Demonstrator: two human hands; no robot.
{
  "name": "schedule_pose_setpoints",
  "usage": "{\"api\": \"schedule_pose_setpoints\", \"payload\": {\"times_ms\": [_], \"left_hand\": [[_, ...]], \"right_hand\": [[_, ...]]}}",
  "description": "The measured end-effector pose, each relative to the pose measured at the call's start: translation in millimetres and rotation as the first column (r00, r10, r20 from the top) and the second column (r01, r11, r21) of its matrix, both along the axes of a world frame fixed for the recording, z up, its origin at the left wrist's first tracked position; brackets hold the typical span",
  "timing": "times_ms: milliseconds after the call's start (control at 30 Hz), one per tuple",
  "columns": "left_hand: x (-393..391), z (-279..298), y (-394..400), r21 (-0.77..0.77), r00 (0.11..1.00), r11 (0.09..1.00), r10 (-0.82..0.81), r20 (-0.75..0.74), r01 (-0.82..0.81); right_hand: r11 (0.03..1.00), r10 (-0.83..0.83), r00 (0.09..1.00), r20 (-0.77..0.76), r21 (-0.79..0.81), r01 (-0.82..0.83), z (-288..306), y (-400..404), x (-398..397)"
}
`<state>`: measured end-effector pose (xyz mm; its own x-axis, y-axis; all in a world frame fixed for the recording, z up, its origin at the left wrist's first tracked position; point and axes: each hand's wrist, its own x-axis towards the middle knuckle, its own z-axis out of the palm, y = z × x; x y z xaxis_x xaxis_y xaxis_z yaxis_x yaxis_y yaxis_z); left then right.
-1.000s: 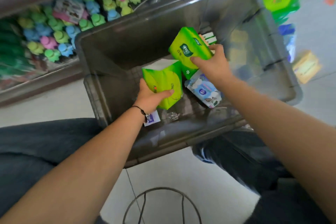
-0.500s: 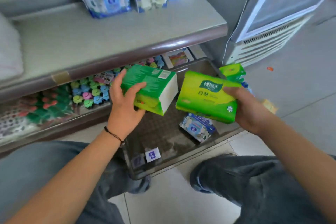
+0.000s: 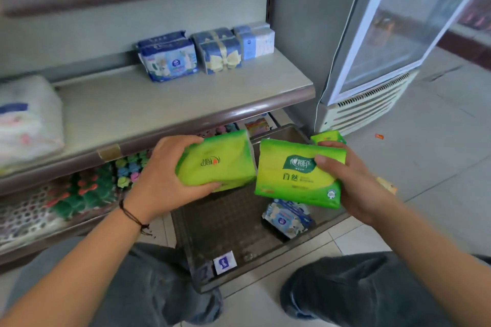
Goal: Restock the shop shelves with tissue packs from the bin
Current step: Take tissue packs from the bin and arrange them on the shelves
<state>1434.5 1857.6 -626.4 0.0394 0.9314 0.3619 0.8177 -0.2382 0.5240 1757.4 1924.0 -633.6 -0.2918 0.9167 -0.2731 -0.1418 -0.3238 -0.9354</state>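
Note:
My left hand [image 3: 159, 183] grips a green tissue pack [image 3: 220, 159], held over the far left part of the dark grey bin [image 3: 233, 225]. To its right, my right hand [image 3: 353, 180] holds a second green tissue pack [image 3: 295, 175] by its right end, above the bin's right side. A blue-and-white pack [image 3: 287, 219] lies on the bin floor, and a small white card [image 3: 224, 263] lies near the front wall. The grey middle shelf [image 3: 164, 103] runs just above and behind my hands, with three blue tissue packs [image 3: 170, 58] at its back.
A white bundle [image 3: 29, 119] lies at the shelf's left end. The lower shelf holds colourful small toys [image 3: 127, 172]. A glass-door fridge [image 3: 393, 42] stands to the right. Another green pack [image 3: 329, 137] peeks out behind the bin. My knees [image 3: 358, 287] flank the bin's front.
Both hands lifted the green packs out of the bin and up toward the middle shelf. My view has tilted up, bringing the shelf and its blue packs into sight.

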Motion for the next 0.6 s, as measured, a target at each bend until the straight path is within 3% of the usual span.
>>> {"api": "schedule_pose_setpoints", "payload": {"times_ms": [100,233,300,367,500,533,600], "left_hand": [[-6.5,19.2,2.4,-0.17,0.982,0.979,-0.082,0.173,0.111],[-10.3,36.7,7.5,-0.262,0.952,0.949,-0.097,0.292,0.177],[-9.1,38.9,8.0,-0.287,0.84,0.941,0.004,0.542,0.18],[-6.6,35.6,10.0,-0.298,0.641,0.942,0.132,0.756,0.157],[10.6,34.9,12.0,-0.349,0.333,0.925,0.286,0.899,0.149],[12.9,39.4,12.8,-0.36,0.302,0.922,0.306,0.903,0.142],[12.5,56.3,14.2,-0.391,0.323,0.907,0.326,0.889,0.16]], "right_hand": [[0.994,0.059,0.998,0.019,0.088,-0.06,16.5,1.0,1.7],[0.992,0.065,0.998,-0.006,0.112,-0.064,28.1,5.7,2.4],[0.99,0.066,0.998,-0.019,0.123,-0.064,31.0,9.6,0.9],[0.992,0.043,0.999,-0.012,0.117,-0.041,33.6,12.1,-3.8],[0.992,0.016,1.0,0.0,0.127,-0.016,46.6,13.3,-14.7],[0.992,0.02,1.0,-0.01,0.128,-0.018,51.9,14.2,-16.2],[0.99,0.032,0.999,-0.043,0.137,-0.026,66.6,18.8,-18.3]]}}
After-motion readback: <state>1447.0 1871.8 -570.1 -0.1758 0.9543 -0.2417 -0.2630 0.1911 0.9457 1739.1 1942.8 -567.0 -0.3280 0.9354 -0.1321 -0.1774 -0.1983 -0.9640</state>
